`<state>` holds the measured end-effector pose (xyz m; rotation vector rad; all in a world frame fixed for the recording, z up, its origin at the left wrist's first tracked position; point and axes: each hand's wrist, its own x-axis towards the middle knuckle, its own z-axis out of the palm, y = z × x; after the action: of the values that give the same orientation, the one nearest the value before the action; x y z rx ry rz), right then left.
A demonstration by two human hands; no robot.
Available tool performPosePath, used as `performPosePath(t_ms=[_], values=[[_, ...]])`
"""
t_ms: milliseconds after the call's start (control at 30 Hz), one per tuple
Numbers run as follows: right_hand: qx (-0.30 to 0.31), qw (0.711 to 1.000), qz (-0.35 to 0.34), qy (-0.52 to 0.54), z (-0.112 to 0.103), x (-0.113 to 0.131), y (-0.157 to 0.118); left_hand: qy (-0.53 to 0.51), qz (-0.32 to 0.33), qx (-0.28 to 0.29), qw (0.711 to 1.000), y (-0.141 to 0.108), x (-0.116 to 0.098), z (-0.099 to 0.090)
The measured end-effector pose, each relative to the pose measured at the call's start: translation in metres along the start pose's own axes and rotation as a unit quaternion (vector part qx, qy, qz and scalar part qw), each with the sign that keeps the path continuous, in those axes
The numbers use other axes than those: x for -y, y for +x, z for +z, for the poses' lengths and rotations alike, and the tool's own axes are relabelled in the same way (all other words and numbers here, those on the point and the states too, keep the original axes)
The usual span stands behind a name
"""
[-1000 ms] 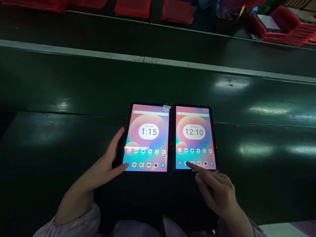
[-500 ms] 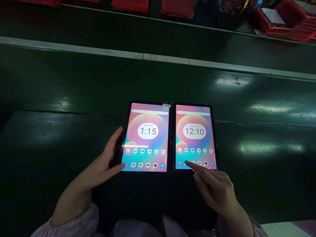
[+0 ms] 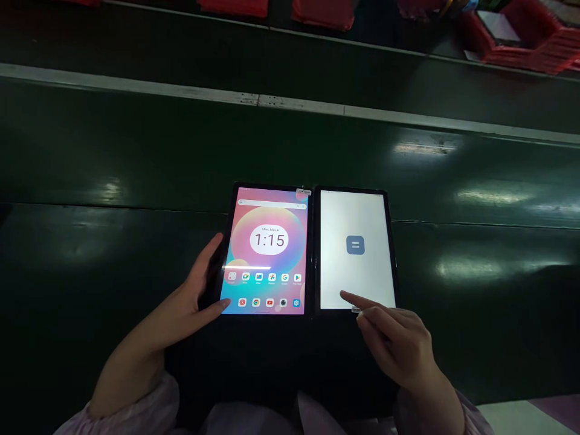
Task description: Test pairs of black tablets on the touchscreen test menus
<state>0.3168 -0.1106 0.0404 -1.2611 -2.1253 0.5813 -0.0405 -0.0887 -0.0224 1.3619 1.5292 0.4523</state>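
Observation:
Two tablets lie side by side on the dark green table. The left tablet [image 3: 272,290] shows a colourful home screen with a clock reading 1:15 and rows of icons. My left hand [image 3: 183,308] grips its left edge, thumb on the lower left screen corner and fingers along the side, partly hidden. On the right tablet [image 3: 356,211] the screen is pale with one dark blue equals-sign icon. Above its lower part, my right hand [image 3: 401,341] points with the index finger stretched out and the other fingers curled, holding nothing. Whether the fingertip touches the glass I cannot tell.
A pale metal strip [image 3: 181,89] crosses the table beyond the tablets. Past it stand red stacks [image 3: 324,13] and, at the far right, piled red trays [image 3: 530,45] with a pale flat item inside. Light glares off the table on the right.
The right tablet's screen has switched from a home screen reading 12:10 to the pale screen with one icon. My right index finger has lifted slightly. My left hand keeps its grip.

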Motion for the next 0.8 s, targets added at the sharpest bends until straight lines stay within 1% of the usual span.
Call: performPosePath(t_ms=[200,367,533,667,800], values=[[-0.02,1.0,-0.002,-0.022,-0.007,-0.003,0.0,-0.019,0.008,-0.004,1.0,-0.002,0.0,0.0],[-0.018,0.999,0.012,-0.04,-0.012,-0.006,0.001,-0.018,0.016,0.003,1.0,0.0,0.002,0.0],[-0.052,0.995,0.022,-0.078,-0.014,-0.012,0.006,-0.023,0.015,0.019,0.999,-0.003,0.005,-0.001],[-0.072,0.985,0.08,-0.134,-0.018,-0.019,0.013,-0.032,0.023,0.016,0.999,-0.007,0.008,-0.001],[-0.078,0.977,0.117,-0.162,-0.023,-0.031,0.021,-0.015,0.021,-0.019,0.999,-0.008,0.009,0.001]])
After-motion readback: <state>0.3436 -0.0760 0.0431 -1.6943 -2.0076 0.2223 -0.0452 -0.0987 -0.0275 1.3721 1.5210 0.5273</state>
